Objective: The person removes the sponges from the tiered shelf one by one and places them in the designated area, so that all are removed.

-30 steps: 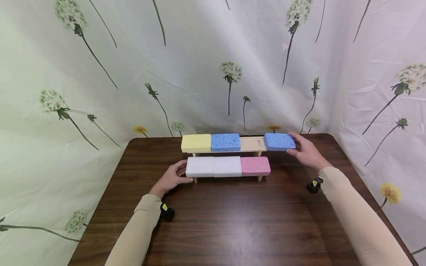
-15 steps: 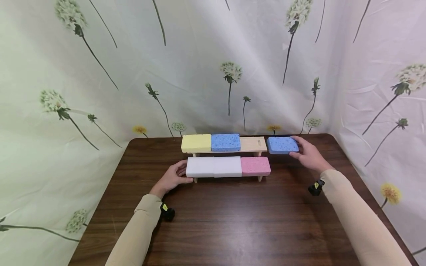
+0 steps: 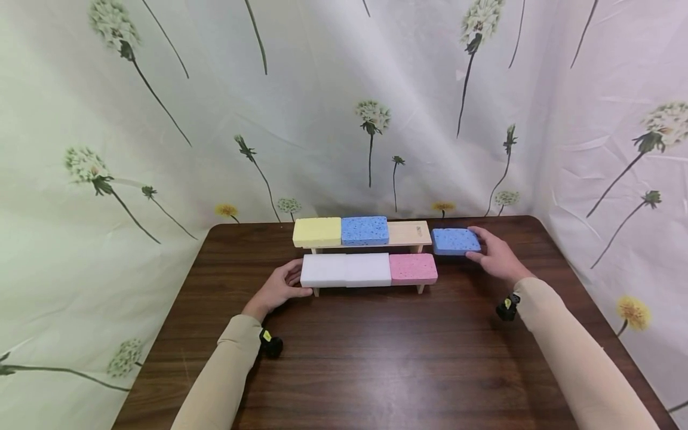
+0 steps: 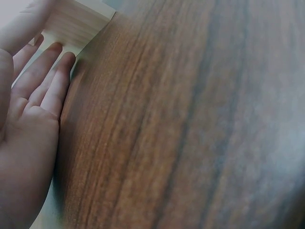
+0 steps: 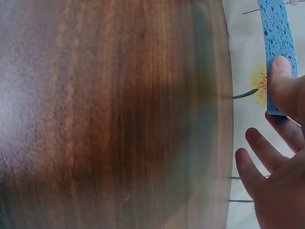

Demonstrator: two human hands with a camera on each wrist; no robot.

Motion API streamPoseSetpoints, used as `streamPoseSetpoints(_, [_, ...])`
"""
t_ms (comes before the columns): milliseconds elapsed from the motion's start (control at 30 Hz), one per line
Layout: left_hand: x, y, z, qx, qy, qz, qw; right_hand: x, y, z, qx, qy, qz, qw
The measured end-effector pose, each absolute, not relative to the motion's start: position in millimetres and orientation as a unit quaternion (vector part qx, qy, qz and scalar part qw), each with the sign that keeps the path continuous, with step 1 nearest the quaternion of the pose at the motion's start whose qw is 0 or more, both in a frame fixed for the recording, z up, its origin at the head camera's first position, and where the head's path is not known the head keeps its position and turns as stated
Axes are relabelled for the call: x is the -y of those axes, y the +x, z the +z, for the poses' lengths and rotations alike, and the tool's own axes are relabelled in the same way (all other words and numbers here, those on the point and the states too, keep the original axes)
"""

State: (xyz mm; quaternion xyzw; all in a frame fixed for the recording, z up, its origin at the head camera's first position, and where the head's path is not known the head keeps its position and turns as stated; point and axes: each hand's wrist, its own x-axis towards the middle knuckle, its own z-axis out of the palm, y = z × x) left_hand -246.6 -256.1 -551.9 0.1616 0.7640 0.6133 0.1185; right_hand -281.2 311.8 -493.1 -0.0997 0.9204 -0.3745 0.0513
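Observation:
My right hand (image 3: 495,255) pinches a blue sponge (image 3: 455,241) by its right end, just off the right end of the back wooden stand (image 3: 408,233). In the right wrist view the thumb lies on the sponge (image 5: 277,36), while several other fingers spread below it. My left hand (image 3: 276,291) is at the left end of the front wooden stand (image 4: 78,24), its fingers fairly straight beside the wood in the left wrist view. Two white sponges (image 3: 344,270) and a pink sponge (image 3: 413,269) lie along that front stand.
On the back stand sit a yellow sponge (image 3: 317,232) and another blue sponge (image 3: 365,230), with bare wood to their right. Both stands are on a dark wooden table (image 3: 376,352). A flower-printed curtain (image 3: 322,119) hangs behind the table and at its sides.
The right hand has drawn the blue sponge slightly right, away from the back stand's end, and then toward the person. The left hand stays in place.

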Motion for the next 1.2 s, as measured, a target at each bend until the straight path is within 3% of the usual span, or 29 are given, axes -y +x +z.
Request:
streamPoseSetpoints(467, [257.5, -243.0, -555.2, -0.773, 0.154, 0.604, 0.122, -300.3, -282.1, -512.9, -0.935, -0.097, -0.333, 0.076])
streamPoseSetpoints(1200, [254.5, -245.5, -553.5, -0.764, 0.154, 0.615, 0.122, -292.8, -287.5, -522.0, -0.944, -0.101, -0.305, 0.072])
